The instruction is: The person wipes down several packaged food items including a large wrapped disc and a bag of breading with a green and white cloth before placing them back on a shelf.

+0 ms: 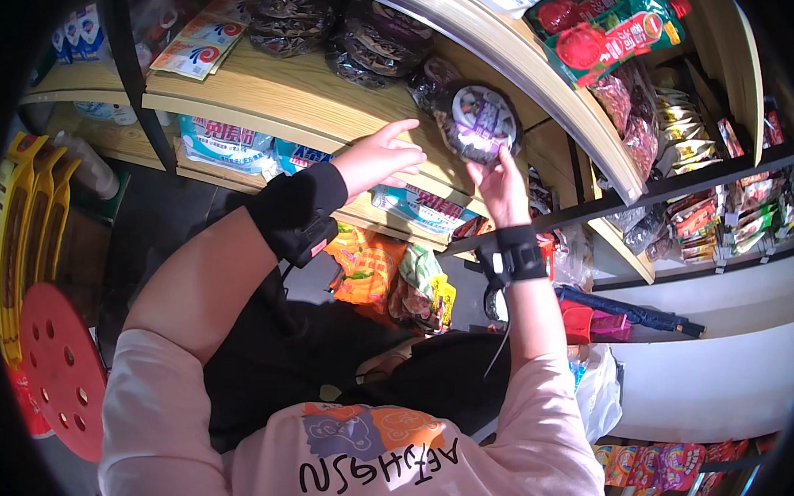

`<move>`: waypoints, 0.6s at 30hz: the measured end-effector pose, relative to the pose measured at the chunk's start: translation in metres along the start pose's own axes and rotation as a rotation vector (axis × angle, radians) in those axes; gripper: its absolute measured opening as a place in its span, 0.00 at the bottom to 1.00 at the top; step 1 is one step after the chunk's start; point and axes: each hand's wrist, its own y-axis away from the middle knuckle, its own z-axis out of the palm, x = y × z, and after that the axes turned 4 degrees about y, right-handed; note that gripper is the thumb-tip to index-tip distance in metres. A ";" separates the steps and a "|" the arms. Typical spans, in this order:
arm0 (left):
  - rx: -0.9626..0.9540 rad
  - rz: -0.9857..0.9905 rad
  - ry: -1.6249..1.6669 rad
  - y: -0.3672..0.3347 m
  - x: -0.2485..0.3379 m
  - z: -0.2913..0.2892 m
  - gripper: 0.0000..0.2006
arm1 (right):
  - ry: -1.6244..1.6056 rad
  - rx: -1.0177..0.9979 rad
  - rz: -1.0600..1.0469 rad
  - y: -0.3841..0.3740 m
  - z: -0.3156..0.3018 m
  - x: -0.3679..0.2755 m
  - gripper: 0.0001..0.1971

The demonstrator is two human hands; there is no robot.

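A round, dark purple package (479, 119) with a clear, shiny wrap is at the right end of the wooden shelf (271, 96). My right hand (505, 192) grips its near edge between thumb and fingers. To its left, my left hand (376, 161) is open over the shelf's front edge, fingers stretched toward the package with nothing in them. Farther back on the same shelf stand stacks of similar dark round packages (379, 39). Both my wrists wear black bands.
Blue-and-white bags (224, 143) fill the lower shelf. Orange and green bags (369, 269) lie below it. Snack packets (686, 128) line the right-hand racks. A red round stool (61, 371) stands at left, near yellow racks (30, 223). Dark shelf posts (143, 77) frame the shelves.
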 end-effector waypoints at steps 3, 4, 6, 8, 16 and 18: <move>-0.016 -0.038 0.003 -0.004 0.002 0.001 0.34 | 0.030 -0.056 0.021 -0.060 -0.012 -0.015 0.16; -0.023 -0.052 0.008 -0.004 0.003 0.001 0.34 | 0.026 -0.070 0.044 -0.079 -0.013 -0.018 0.16; -0.016 -0.049 0.020 -0.004 0.003 -0.001 0.33 | -0.124 -0.029 0.104 -0.114 -0.006 -0.016 0.16; 0.015 -0.033 0.033 -0.002 0.003 -0.006 0.32 | -0.104 -0.036 0.105 -0.133 0.008 -0.011 0.16; 0.209 0.099 0.033 -0.014 0.006 -0.021 0.20 | 0.677 0.312 0.091 -0.182 0.002 0.003 0.28; 0.254 0.142 -0.021 -0.005 0.005 -0.034 0.19 | 0.730 0.369 0.035 -0.162 0.025 0.018 0.31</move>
